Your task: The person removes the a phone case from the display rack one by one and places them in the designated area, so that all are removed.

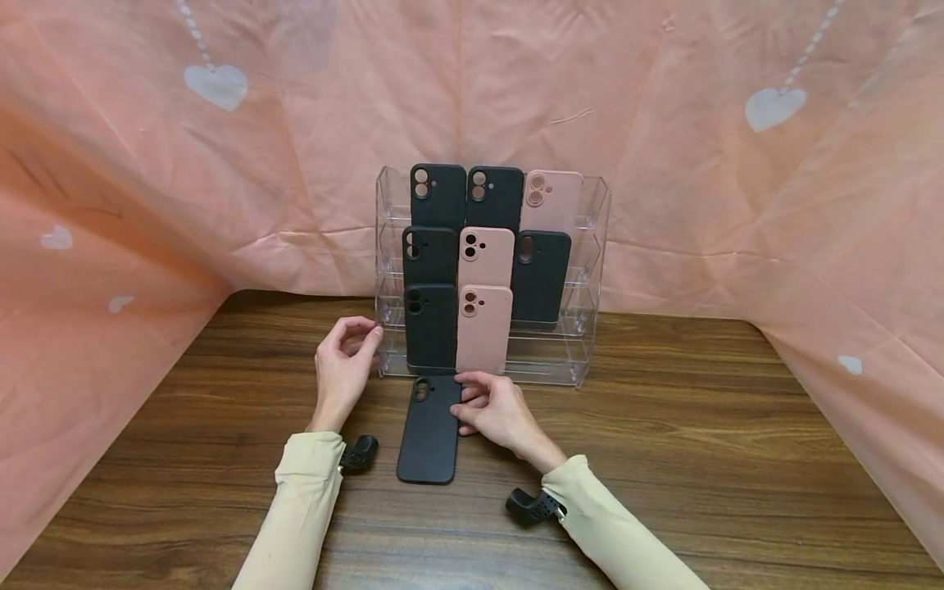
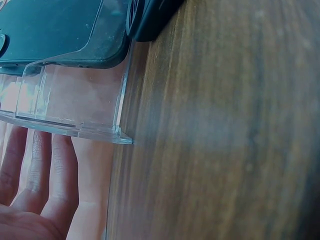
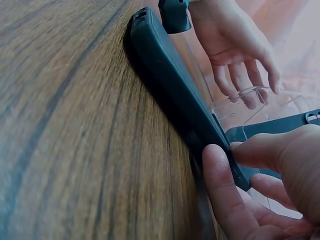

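Observation:
A black phone case (image 1: pixel 428 430) lies back side up in front of a clear tiered rack (image 1: pixel 546 373). My right hand (image 1: pixel 497 412) pinches its right edge near the camera-cutout end; the right wrist view shows fingertips (image 3: pixel 216 159) against the case's side (image 3: pixel 175 95). At the rack's left side is my left hand (image 1: pixel 343 373), its thumb and fingers loosely bent with the tips right at the clear panel. In the left wrist view its fingers (image 2: pixel 61 172) reach up to the rack's edge (image 2: pixel 75 131), holding nothing.
Black cases (image 1: pixel 431 332) and pink cases (image 1: pixel 483 332) stand in the rack's tiers, several in all. Behind and on both sides hangs a pink cloth (image 1: pixel 310 147) with white hearts. Each wrist wears a black camera mount (image 1: pixel 533 506). Everything rests on a wood-grain table (image 1: pixel 708 442).

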{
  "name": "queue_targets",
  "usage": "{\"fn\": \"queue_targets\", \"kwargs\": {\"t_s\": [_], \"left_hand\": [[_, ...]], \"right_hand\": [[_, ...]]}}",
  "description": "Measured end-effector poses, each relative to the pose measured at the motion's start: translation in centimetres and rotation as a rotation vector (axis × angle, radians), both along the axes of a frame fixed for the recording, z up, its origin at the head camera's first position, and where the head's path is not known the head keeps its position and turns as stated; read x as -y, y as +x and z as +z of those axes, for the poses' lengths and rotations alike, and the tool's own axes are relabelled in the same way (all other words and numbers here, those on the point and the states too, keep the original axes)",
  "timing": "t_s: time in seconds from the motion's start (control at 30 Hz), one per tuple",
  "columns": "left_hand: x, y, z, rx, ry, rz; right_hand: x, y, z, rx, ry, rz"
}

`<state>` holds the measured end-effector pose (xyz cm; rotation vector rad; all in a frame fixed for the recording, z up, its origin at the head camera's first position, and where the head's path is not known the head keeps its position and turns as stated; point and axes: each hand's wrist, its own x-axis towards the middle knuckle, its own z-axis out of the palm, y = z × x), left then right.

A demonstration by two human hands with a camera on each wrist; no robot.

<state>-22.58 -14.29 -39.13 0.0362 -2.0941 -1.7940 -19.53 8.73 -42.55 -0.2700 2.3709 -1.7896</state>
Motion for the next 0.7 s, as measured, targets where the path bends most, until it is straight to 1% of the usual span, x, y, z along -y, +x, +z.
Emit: {"fn": "queue_targets", "kwargs": {"t_s": [0.2,0.43,0.7], "left_hand": [[0.02,0.06,-0.08,0.0,-0.006,0.002],[0.05,0.07,-0.11,-0.001,-0.012,0.001],[-0.02,0.01,-0.09,-0.002,-0.009,0.005]], "right_hand": [[0.32,0.0,-0.03,-0.007,0.033,-0.021],[0.62,-0.11,0.09,0.017,0.05,-0.034],[0.76,-0.27,-0.08,-0.007,0.06,-0.058]]}}
